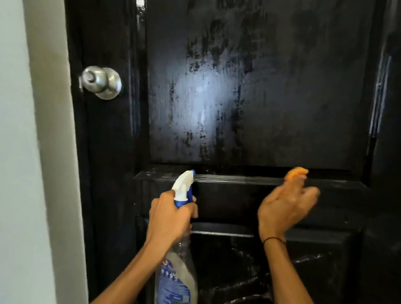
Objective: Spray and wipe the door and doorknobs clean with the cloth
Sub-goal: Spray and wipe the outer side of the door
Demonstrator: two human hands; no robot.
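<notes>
Black gloss paint covers the door, whose upper panel is marked with pale, streaky smears that are judged to be wet cleaner not yet wiped off. Brushed-metal doorknob is seen at the door's left edge, well apart from both hands and untouched. A clear spray bottle with a white-and-blue trigger head is held upright in the left hand, the fingers being curled round its neck and the nozzle directed at the horizontal rail between the upper and lower panels; this hold is judged to keep the spray ready for the next patch. An orange cloth is pressed against the same rail by the right hand, only a small part of it being visible beyond the fingers. The right hand is blurred, so whether the cloth is pinched or merely pushed by fairly straight fingers cannot be told. A thin dark band is worn on the right wrist. A pale wall is seen to the left of the door.
</notes>
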